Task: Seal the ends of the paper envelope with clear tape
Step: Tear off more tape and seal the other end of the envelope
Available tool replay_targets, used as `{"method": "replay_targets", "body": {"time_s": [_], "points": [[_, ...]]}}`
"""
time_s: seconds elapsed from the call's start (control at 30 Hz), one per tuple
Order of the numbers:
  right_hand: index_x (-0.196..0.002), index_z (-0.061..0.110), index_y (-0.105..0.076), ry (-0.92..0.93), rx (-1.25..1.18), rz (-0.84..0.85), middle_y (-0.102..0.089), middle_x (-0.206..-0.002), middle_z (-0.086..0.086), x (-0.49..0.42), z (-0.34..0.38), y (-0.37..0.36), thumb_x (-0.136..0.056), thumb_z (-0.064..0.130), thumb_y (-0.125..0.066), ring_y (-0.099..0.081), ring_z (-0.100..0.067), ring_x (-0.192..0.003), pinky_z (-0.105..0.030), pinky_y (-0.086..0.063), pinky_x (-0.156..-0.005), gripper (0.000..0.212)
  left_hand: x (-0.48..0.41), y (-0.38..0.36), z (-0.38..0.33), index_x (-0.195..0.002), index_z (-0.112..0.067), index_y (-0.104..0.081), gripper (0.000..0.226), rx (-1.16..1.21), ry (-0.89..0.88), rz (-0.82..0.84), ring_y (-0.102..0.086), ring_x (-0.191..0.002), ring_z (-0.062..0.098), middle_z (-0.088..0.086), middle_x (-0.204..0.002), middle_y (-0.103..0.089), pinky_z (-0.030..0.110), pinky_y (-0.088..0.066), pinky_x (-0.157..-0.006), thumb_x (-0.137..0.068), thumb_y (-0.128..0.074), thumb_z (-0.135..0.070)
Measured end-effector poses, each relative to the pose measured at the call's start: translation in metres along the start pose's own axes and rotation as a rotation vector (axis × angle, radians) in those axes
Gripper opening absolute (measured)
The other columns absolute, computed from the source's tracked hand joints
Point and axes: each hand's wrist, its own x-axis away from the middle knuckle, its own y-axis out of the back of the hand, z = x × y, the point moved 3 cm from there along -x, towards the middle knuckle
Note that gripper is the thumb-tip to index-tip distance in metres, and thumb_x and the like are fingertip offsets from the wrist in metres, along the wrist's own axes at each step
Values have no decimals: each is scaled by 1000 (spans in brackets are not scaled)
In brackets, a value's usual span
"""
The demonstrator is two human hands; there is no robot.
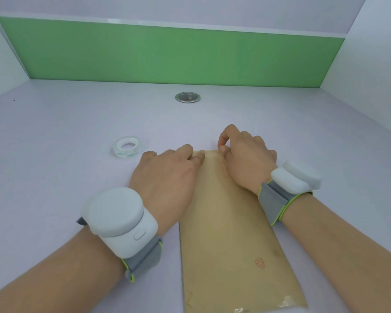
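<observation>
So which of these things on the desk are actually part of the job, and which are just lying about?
Job: tape roll, paper envelope, left hand pressing its far end, right hand pinching there.
Lying about: metal ring in the desk, wrist devices.

The pale lilac counter (pixel 66 136) carries a brown paper envelope (pixel 230 233) lying flat, its long side running away from the person. The envelope's far end lies under both hands: the left hand (pixel 165 177) rests on the left corner, the right hand (pixel 246 159) on the right. A roll of clear tape (pixel 127 147) lies flat on the counter just left of the left hand, apart from the envelope. Beyond the hands, well apart, a round metal ring (pixel 187 97) is set into the surface.
</observation>
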Motion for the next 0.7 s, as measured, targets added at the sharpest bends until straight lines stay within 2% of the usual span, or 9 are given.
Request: {"method": "replay_targets", "body": {"time_s": [0.17,0.37,0.47,0.57,0.7], "points": [[-99,23,-41,9,19,-14,-46,-91,-2,0,1,0,-89,8,-37,-40,-25,-89,-35,-28,-69,19,-4,1,1,-146,-24,-13,62,8,8,37,-51,-104,21,-4,-126,-38,34,-24,-76,-89,-30,-8],[-96,24,-39,7,8,-17,-46,-90,0,0,-1,0,-88,9,-38,-40,-24,-88,-35,-27,-68,17,-6,1,-2,-146,-25,-12,62,-11,6,68,-48,-106,21,-3,-126,-37,38,-32,-87,-89,-29,-9],[-101,21,-42,1,-10,-32,-47,-94,0,0,-1,-1,-95,26,-36,-40,-23,-90,-35,-28,-71,10,-6,0,0,-146,-27,-10,62,13,2,84,-44,-110,20,-4,-127,-35,39,-32,-92,-89,-29,-10],[-101,20,-43,-10,7,-37,-49,-95,1,1,1,-1,-94,44,-36,-40,-23,-91,-37,-28,-72,27,-5,-3,3,-146,-30,-10,64,62,3,85,-41,-109,18,-5,-123,-35,40,-31,-94,-89,-29,-10],[-100,21,-44,-1,-5,-38,-49,-92,0,-2,-1,-1,-94,38,-38,-42,-24,-90,-36,-28,-72,19,-4,-7,8,-145,-32,-16,59,143,37,60,-40,-116,16,-8,-127,-35,40,-32,-97,-90,-31,-14]]}}
